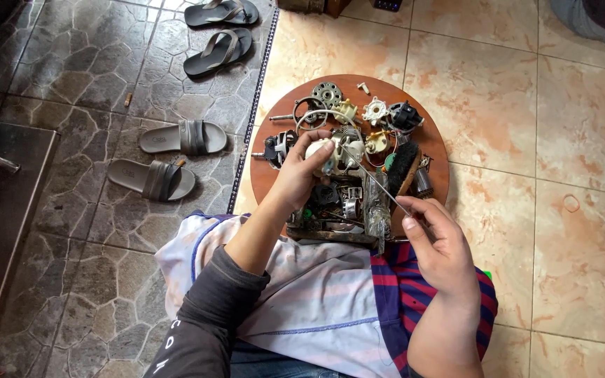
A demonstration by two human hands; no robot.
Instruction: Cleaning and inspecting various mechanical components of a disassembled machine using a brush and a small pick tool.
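Your left hand (302,175) grips a small cream-white plastic part (322,150) above the round reddish-brown wooden tabletop (434,150), which is crowded with small metal and plastic machine parts. Your right hand (437,241) pinches the near end of a thin grey metal rod (376,180) whose tip meets that part. You appear mid-probing; the next move likely calls for a steady, fine push along the rod
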